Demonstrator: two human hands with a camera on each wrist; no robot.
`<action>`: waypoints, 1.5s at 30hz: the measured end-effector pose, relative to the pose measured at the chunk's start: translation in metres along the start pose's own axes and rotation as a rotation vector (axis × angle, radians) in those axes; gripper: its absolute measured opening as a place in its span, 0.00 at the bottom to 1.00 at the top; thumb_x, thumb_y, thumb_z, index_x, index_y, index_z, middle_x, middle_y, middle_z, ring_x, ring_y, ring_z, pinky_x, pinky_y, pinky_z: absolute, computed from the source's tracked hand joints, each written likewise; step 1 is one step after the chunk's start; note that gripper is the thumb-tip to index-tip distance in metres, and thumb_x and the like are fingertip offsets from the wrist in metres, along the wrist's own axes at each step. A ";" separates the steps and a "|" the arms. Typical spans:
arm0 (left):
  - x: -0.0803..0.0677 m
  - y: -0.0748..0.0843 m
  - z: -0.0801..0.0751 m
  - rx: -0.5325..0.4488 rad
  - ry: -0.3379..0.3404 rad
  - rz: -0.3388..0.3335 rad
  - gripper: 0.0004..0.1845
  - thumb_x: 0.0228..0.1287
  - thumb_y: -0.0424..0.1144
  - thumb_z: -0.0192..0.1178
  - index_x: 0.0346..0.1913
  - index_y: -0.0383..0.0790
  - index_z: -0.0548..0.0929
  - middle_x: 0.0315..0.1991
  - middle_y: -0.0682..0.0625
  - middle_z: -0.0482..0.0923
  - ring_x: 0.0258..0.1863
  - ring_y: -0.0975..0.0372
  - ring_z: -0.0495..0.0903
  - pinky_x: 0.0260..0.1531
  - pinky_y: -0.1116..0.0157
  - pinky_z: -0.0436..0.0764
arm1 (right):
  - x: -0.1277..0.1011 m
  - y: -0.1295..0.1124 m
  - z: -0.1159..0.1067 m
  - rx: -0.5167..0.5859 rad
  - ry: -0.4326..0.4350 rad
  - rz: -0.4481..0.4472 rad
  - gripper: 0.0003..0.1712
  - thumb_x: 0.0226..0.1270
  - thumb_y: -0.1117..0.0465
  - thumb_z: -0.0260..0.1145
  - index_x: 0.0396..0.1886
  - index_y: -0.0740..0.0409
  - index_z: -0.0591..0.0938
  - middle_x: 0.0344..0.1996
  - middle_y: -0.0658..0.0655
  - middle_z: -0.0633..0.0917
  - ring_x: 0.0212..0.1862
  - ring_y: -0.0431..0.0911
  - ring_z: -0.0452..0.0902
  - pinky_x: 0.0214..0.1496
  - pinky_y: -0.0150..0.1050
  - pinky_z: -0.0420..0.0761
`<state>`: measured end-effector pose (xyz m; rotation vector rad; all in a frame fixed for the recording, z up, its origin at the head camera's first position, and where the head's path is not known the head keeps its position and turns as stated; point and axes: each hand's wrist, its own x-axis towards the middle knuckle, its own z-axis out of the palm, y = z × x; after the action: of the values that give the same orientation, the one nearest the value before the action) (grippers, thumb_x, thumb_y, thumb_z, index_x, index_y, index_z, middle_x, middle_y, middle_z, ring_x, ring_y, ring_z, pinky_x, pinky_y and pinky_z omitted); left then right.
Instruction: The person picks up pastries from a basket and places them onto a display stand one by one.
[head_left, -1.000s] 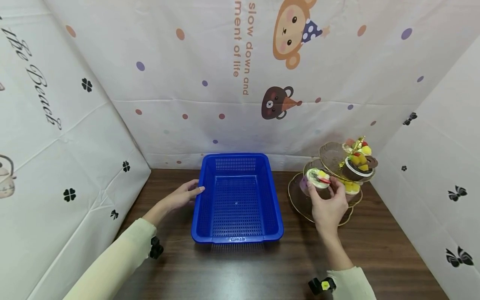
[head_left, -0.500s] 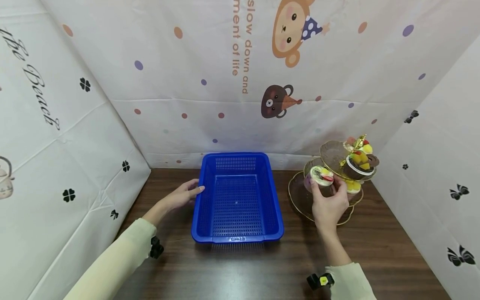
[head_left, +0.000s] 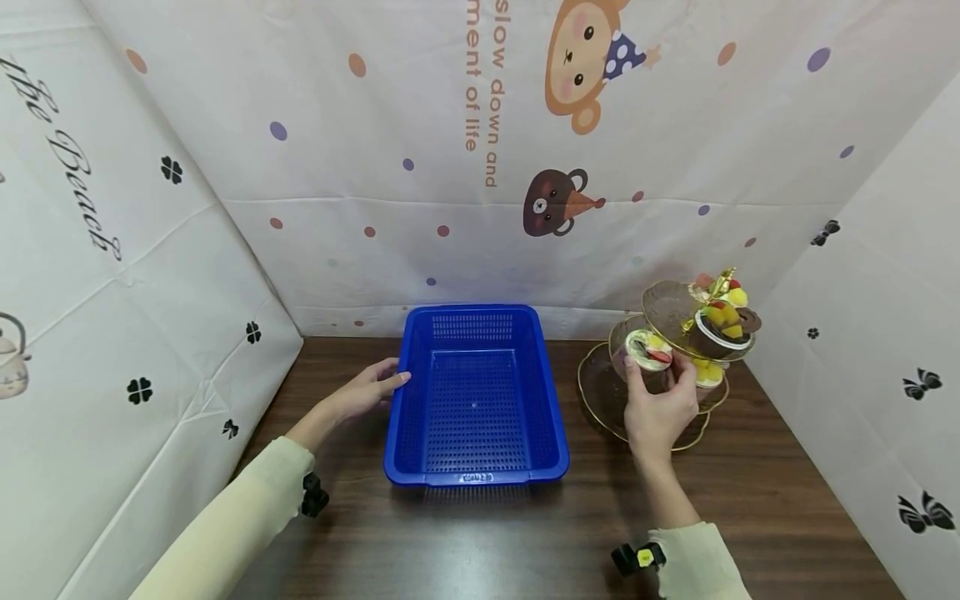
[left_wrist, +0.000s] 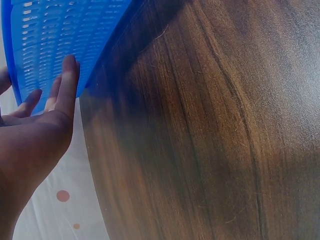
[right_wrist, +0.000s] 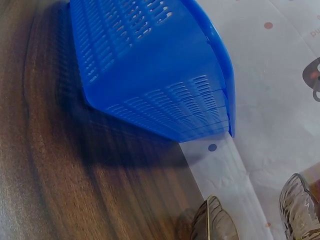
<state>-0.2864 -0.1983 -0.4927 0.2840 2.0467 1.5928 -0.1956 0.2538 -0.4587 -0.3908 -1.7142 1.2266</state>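
Observation:
My left hand (head_left: 367, 387) holds the left rim of a blue plastic basket (head_left: 407, 417), thumb over the rim and fingers against the outer mesh wall (left_wrist: 55, 37). On the right, my right hand (head_left: 660, 412) grips a small cupcake (head_left: 648, 350) with pale cream and red and yellow fruit on top. That cupcake is at the middle tier of a tiered glass stand (head_left: 600, 400) with gold rims; whether it touches the plate is hidden. A chocolate cupcake (head_left: 720, 329) with yellow fruit sits on the top tier. The right wrist view does not show my right hand.
Another yellow-topped cupcake (head_left: 707, 373) is under the top tier, partly hidden. A gold ornament (head_left: 722, 285) rises from the stand's top. The dark wooden table (head_left: 480, 550) meets white printed cloth walls (head_left: 337, 258) at the back and sides.
My right hand has shifted the cream-topped cupcake slightly right and back, in toward the stand's middle tier. My left hand and the basket have stayed in place.

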 end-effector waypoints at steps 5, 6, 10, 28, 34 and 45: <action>0.001 -0.001 0.001 0.003 0.006 0.002 0.33 0.86 0.50 0.51 0.82 0.37 0.58 0.75 0.33 0.67 0.72 0.39 0.72 0.67 0.39 0.76 | 0.000 0.001 0.001 0.010 0.005 0.001 0.36 0.59 0.61 0.84 0.62 0.71 0.79 0.58 0.62 0.84 0.62 0.45 0.80 0.69 0.36 0.78; 0.001 -0.001 0.001 0.001 0.010 -0.002 0.33 0.86 0.51 0.51 0.81 0.37 0.59 0.75 0.33 0.67 0.72 0.40 0.72 0.67 0.39 0.76 | 0.000 0.001 0.001 0.010 0.009 0.002 0.36 0.59 0.61 0.84 0.62 0.72 0.79 0.58 0.62 0.84 0.62 0.45 0.80 0.69 0.35 0.78; 0.002 -0.001 0.001 0.002 0.023 -0.008 0.32 0.86 0.51 0.52 0.81 0.39 0.61 0.74 0.35 0.69 0.71 0.41 0.73 0.67 0.40 0.77 | 0.001 0.003 0.001 0.010 0.021 0.005 0.35 0.59 0.61 0.84 0.62 0.71 0.80 0.57 0.61 0.85 0.62 0.43 0.80 0.68 0.34 0.78; 0.002 -0.001 0.000 0.010 0.009 0.006 0.34 0.86 0.51 0.50 0.82 0.36 0.57 0.75 0.31 0.66 0.73 0.37 0.70 0.68 0.37 0.74 | -0.002 0.005 0.003 0.001 0.013 0.022 0.35 0.61 0.58 0.83 0.62 0.70 0.80 0.57 0.60 0.86 0.60 0.45 0.81 0.66 0.38 0.80; 0.002 -0.002 0.000 0.005 0.012 0.004 0.34 0.86 0.51 0.51 0.82 0.36 0.57 0.76 0.31 0.66 0.73 0.37 0.70 0.68 0.38 0.74 | -0.002 0.005 0.004 -0.001 0.014 0.021 0.35 0.61 0.58 0.83 0.62 0.70 0.79 0.57 0.61 0.85 0.60 0.46 0.82 0.65 0.39 0.81; 0.001 -0.002 0.000 0.002 0.013 0.002 0.34 0.86 0.51 0.51 0.82 0.36 0.57 0.76 0.31 0.65 0.73 0.37 0.70 0.68 0.38 0.74 | -0.001 0.007 0.005 -0.032 -0.012 0.023 0.35 0.62 0.57 0.82 0.62 0.71 0.79 0.57 0.63 0.85 0.61 0.48 0.80 0.65 0.38 0.81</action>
<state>-0.2868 -0.1986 -0.4950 0.2765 2.0584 1.5983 -0.2009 0.2530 -0.4655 -0.4236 -1.7458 1.2218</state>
